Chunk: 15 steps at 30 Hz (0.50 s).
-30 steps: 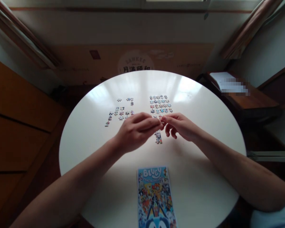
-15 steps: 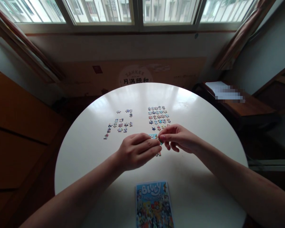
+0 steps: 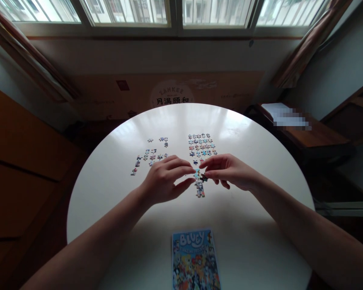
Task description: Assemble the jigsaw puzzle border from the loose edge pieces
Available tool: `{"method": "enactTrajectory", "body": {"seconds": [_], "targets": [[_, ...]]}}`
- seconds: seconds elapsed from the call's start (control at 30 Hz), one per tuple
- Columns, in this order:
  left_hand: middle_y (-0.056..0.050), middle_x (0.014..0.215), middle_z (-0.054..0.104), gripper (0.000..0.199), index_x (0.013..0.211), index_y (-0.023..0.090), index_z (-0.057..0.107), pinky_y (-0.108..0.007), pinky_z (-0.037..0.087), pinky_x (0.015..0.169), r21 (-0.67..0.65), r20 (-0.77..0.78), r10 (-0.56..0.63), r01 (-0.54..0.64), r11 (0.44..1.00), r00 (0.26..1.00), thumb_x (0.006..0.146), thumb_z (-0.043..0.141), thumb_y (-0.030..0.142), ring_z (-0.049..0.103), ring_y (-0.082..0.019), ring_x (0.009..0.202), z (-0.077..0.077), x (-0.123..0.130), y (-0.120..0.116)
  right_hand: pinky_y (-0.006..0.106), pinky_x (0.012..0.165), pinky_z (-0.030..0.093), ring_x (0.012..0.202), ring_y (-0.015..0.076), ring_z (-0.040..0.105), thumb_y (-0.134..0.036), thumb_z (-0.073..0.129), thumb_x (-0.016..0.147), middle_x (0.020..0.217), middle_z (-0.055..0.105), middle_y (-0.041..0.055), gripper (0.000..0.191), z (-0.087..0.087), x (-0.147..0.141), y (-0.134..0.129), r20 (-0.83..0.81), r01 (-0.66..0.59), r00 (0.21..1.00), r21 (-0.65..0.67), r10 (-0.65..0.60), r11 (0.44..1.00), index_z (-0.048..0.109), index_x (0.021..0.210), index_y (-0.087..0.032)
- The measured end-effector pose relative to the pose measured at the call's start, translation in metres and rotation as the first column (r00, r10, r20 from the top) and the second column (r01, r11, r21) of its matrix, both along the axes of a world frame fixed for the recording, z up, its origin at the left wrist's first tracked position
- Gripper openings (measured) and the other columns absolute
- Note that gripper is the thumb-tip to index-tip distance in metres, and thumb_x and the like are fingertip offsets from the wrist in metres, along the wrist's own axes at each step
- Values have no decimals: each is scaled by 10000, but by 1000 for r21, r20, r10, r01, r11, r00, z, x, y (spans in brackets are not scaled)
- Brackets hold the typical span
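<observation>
My right hand (image 3: 232, 171) is above the middle of the round white table (image 3: 248, 229). A dark jigsaw piece (image 3: 203, 177) is at its thumb tip, held in the bent fingers. Opposite, my left hand (image 3: 167, 177) has its thumb and fingers apart and holds nothing. Its fingertips are close to a light-blue jigsaw piece (image 3: 197, 173). A narrow strip of joined jigsaw pieces (image 3: 200, 188) lies just below, between the two hands. Part of the pieces near my fingertips is hidden.
Loose jigsaw pieces (image 3: 202, 145) lie in rows beyond my right hand. More scattered pieces (image 3: 151, 153) are spread to the left. A blue picture card marked BLUEY (image 3: 196, 257) lies at the near edge. A wooden side table (image 3: 320, 135) stands right.
My left hand has drawn back to the left and its fingers have parted, uncovering the joined strip. My right hand stays nearly in place, with the dark piece now visible at its thumb.
</observation>
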<state>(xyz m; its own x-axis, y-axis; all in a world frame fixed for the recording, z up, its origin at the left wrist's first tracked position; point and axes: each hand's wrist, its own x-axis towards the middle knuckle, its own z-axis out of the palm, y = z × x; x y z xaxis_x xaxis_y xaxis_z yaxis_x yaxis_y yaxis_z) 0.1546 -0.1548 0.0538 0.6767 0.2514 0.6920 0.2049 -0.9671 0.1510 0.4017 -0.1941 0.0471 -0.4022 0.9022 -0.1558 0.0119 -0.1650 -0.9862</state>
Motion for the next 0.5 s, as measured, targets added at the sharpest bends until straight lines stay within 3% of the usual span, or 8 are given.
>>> {"method": "enactTrajectory", "body": {"seconds": [0.13, 0.3, 0.5], "targets": [[-57, 968, 779, 165, 1035, 211, 721, -313, 606, 697, -45, -53, -32, 30, 999, 998, 916, 694, 322, 728, -175, 830, -4, 3, 0, 129, 345, 431, 515, 77, 581, -330, 885, 750, 701, 698, -17, 364, -2, 1, 0, 9, -23, 1000, 14, 23, 1000, 706, 1024, -169], [-54, 962, 780, 114, 998, 205, 731, -293, 599, 697, -87, -72, -61, 55, 995, 996, 923, 663, 257, 731, -168, 833, -8, 7, -3, 125, 347, 423, 507, 70, 565, -346, 870, 768, 662, 656, -26, 286, -5, 0, -1, 58, -50, 997, 69, 46, 996, 689, 883, -156], [-52, 962, 770, 108, 977, 203, 720, -297, 591, 705, -114, -110, -81, 68, 991, 991, 913, 640, 236, 727, -178, 848, -11, 9, -1, 132, 367, 432, 535, 76, 564, -356, 841, 786, 677, 653, -10, 254, -9, 0, 1, 123, -65, 991, 119, 50, 991, 713, 862, -150]]}}
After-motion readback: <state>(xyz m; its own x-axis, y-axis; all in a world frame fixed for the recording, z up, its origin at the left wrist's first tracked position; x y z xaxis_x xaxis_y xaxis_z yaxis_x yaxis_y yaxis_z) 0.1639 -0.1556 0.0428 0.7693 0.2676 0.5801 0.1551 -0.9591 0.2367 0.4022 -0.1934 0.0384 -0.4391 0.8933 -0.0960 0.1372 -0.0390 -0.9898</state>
